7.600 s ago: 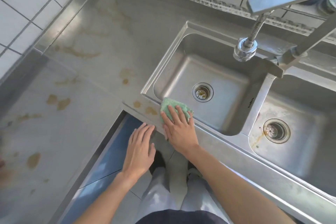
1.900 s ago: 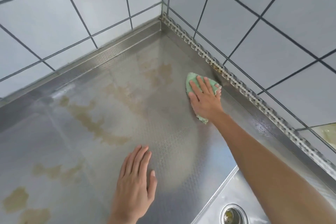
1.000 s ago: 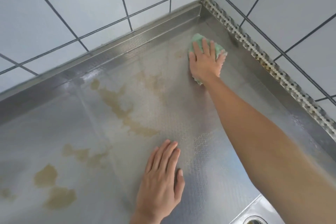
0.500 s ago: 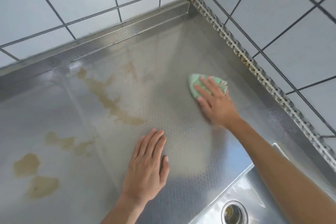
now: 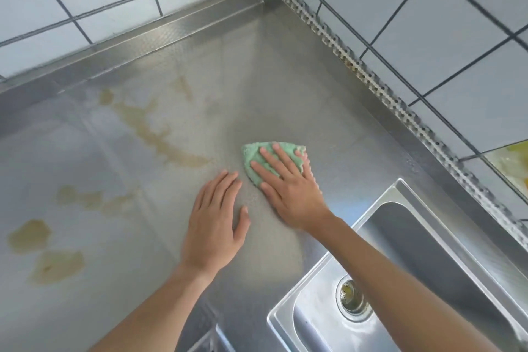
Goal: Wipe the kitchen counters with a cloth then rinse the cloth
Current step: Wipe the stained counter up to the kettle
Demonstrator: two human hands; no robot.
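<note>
Here green cloth (image 5: 255, 158) flat under right hand (image 5: 288, 188) fingers (image 5: 264, 168).

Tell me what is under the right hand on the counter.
A green cloth lies under the right hand, whose straight fingers press it flat on the steel counter. The palm covers the cloth's near part, and the cloth hides the counter beneath, stained or not.
</note>
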